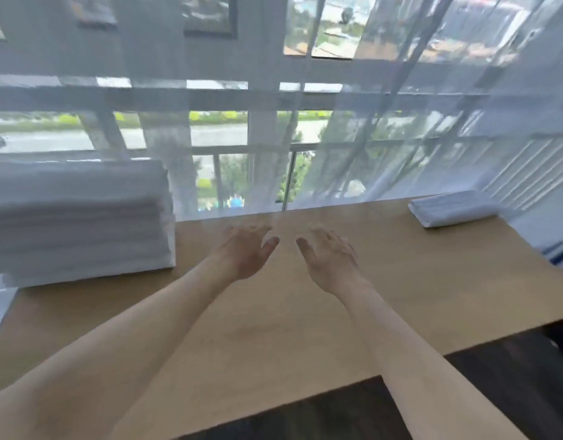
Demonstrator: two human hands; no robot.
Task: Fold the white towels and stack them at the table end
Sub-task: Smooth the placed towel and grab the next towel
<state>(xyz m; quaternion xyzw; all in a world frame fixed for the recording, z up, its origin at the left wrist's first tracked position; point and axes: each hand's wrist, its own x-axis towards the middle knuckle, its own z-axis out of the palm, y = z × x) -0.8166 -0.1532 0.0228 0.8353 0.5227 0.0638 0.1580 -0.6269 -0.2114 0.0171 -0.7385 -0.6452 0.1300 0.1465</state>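
A tall pile of white towels [80, 223] stands on the left part of the wooden table [274, 338]. One folded white towel [451, 207] lies at the table's far right end, by the window. My left hand [245, 252] and my right hand [329, 258] hover side by side over the middle of the table, palms down, fingers spread. Neither hand holds or touches a towel. The pile is a hand's width to the left of my left hand.
A sheer white curtain [385, 122] hangs along the table's far edge in front of a window with a railing. Dark floor [496, 392] shows beyond the near right edge of the table.
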